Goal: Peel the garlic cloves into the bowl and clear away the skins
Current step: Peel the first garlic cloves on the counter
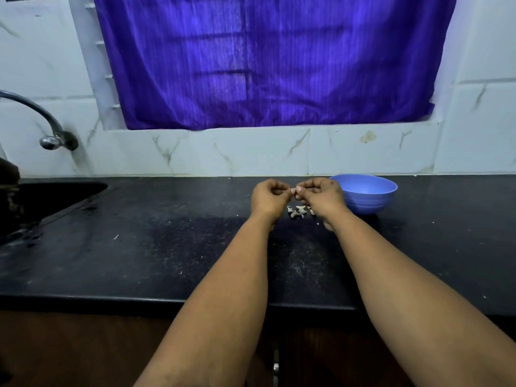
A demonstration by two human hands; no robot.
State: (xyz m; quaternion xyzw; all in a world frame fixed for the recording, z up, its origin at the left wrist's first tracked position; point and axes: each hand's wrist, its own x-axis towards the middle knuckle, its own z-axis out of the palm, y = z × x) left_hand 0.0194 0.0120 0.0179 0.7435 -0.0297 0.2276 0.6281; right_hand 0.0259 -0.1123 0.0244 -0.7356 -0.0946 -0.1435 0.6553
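Both hands are up over the black speckled stone countertop (167,247), fingers curled in, tips meeting at one small pale garlic clove (293,190) pinched between them. Left hand (269,198) and right hand (321,198) each grip narrow w/ thumb and fingertips, nothing else held as far as I can tell; the clove is mostly hidden, only a pale sliver shows. Just beyond the right hand sits the round light-blue plastic bowl (368,195), upright, near the tiled wall; its inside isn't visible from here, so can't say how many cloves are in it. Below the hands, on the counter, lies a small heap of papery grey-white garlic skins (300,212), w/ a few stray flecks further out. Judging by that, peeling is underway, skins not yet cleared. Handling: clove prob. light, firm, a bit slick once bare, so best pinched at both ends while a nail lifts the skin at the root end. Skins are thin, weightless, brittle, likely to scatter or stick to fingers; better swept together w/ the side of a hand than picked up one by one. Chrome tap (42,118) and dark sink (55,191) are well off to the left.
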